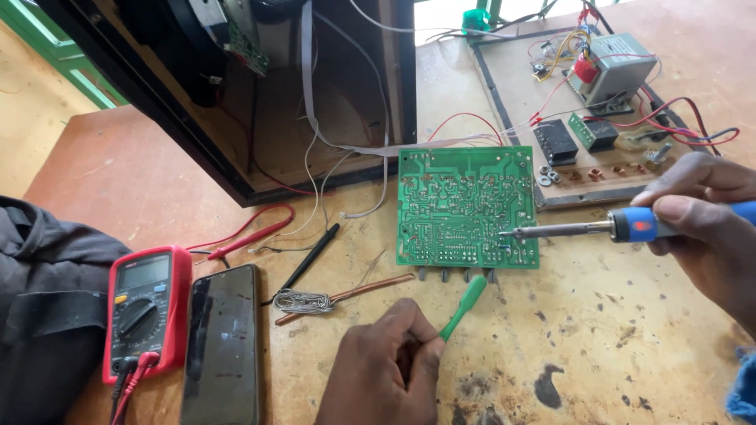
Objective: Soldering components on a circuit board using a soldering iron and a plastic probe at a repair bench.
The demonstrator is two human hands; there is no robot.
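Head camera: I am holding a soldering iron [630,227] in my right hand [709,228], fingers closed around its blue grip, and I am touching its metal tip to a joint near the right edge of the green circuit board [466,206]. The board is lying solder side up on the table [598,338], in front of the open dark cabinet [236,94], with thin wires running from its top edge into it. My left hand [386,370] is closed around a green plastic tool [465,305], whose end is pointing up towards the board's lower edge without touching it. Further left are lying a coil of solder [303,301], a black phone [223,346] and a red multimeter [146,311] with its leads plugged in. To do this well, I judge I should be keeping the tip steady on that one joint and clear of neighbouring tracks, with my left hand bracing near the board.
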